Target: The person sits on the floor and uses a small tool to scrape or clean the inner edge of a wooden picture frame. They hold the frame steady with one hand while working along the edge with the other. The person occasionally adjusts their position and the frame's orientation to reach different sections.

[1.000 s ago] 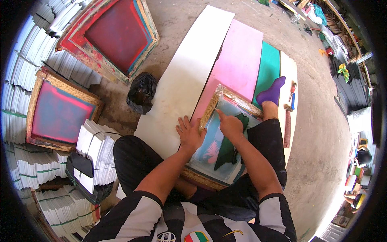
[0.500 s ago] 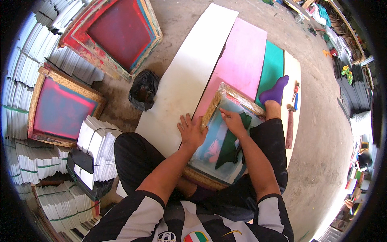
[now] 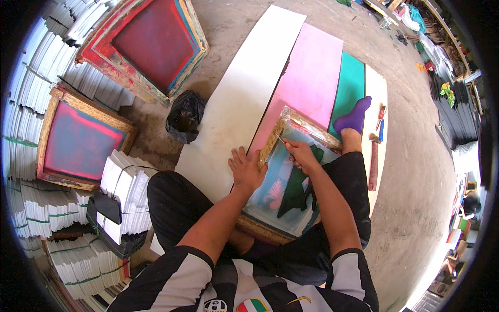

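A wooden screen-printing frame (image 3: 269,145) with pale blue mesh leans on the sheets between my legs. My left hand (image 3: 248,170) presses its left edge, fingers spread, some of them over the pink sheet. My right hand (image 3: 302,156) is closed around a slim tool with a thin metal shaft (image 3: 281,138), whose tip points at the frame's upper left wood; its handle is mostly hidden in my fist. Inside the frame, under my right wrist, lies a dark green piece (image 3: 292,195) of uneven shape. A pink leaf-like print (image 3: 274,193) shows on the mesh beside it.
White (image 3: 244,78), pink (image 3: 312,62) and green (image 3: 351,78) sheets cover the floor ahead. A hammer (image 3: 373,161) and a red-and-blue-handled tool (image 3: 382,122) lie right of my purple-socked foot. At left are a black bag (image 3: 185,115), more printing frames (image 3: 86,140) and tied paper stacks (image 3: 127,192).
My right hand has shifted slightly down and right with the tool, and more of its metal shaft shows. My left hand stays almost where it was on the frame.
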The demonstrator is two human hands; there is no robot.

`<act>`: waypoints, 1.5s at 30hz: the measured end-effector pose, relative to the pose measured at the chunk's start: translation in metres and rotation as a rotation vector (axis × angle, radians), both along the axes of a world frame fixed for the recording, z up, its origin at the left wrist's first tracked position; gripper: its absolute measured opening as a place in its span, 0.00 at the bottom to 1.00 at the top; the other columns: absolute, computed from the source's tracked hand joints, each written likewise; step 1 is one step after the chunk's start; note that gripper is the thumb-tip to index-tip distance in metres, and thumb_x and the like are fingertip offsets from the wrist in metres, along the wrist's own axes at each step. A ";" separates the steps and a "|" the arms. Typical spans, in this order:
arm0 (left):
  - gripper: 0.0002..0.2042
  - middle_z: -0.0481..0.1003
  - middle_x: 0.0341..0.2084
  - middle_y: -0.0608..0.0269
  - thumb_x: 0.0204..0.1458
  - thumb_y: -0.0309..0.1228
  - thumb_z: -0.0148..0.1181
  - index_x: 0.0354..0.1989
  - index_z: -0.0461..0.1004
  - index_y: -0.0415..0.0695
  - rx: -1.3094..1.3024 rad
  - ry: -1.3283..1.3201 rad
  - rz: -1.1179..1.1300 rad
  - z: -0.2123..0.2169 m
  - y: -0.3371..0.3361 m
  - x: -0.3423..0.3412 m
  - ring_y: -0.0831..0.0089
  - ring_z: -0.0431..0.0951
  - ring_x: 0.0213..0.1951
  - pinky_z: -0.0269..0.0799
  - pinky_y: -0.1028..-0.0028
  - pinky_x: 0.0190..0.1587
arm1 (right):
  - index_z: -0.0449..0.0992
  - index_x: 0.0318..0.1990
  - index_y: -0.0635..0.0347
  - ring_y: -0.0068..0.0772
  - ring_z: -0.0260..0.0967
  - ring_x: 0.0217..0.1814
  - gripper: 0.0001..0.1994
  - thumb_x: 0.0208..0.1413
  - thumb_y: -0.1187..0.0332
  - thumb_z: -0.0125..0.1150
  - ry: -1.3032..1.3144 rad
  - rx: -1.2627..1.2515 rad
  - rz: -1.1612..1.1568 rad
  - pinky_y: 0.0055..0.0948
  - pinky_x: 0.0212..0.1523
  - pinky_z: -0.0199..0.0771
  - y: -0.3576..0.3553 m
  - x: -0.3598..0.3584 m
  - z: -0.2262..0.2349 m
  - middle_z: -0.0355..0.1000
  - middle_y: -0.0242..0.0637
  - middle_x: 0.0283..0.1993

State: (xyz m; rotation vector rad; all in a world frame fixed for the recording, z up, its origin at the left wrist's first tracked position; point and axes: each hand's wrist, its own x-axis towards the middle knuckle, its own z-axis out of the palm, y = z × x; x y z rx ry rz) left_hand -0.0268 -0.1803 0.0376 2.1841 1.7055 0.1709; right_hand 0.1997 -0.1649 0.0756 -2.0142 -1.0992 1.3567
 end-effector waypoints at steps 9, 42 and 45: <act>0.34 0.55 0.71 0.33 0.57 0.54 0.59 0.71 0.65 0.55 0.005 0.014 -0.006 -0.001 0.000 0.000 0.30 0.47 0.74 0.46 0.30 0.69 | 0.75 0.67 0.45 0.31 0.69 0.32 0.21 0.70 0.55 0.56 -0.008 0.048 0.010 0.32 0.36 0.72 0.002 0.005 -0.040 0.73 0.33 0.35; 0.32 0.56 0.71 0.34 0.56 0.53 0.61 0.69 0.65 0.57 0.027 -0.015 0.005 -0.003 -0.001 0.001 0.28 0.48 0.73 0.46 0.29 0.69 | 0.75 0.64 0.33 0.59 0.79 0.43 0.19 0.67 0.58 0.53 -0.735 0.122 0.265 0.58 0.45 0.78 -0.023 -0.030 0.026 0.81 0.50 0.40; 0.32 0.56 0.70 0.33 0.56 0.53 0.60 0.69 0.65 0.57 0.031 -0.011 -0.003 -0.002 0.000 0.001 0.28 0.48 0.73 0.47 0.28 0.68 | 0.76 0.63 0.33 0.59 0.79 0.41 0.19 0.67 0.58 0.53 -0.746 0.102 0.270 0.58 0.43 0.78 -0.023 -0.031 0.031 0.81 0.50 0.39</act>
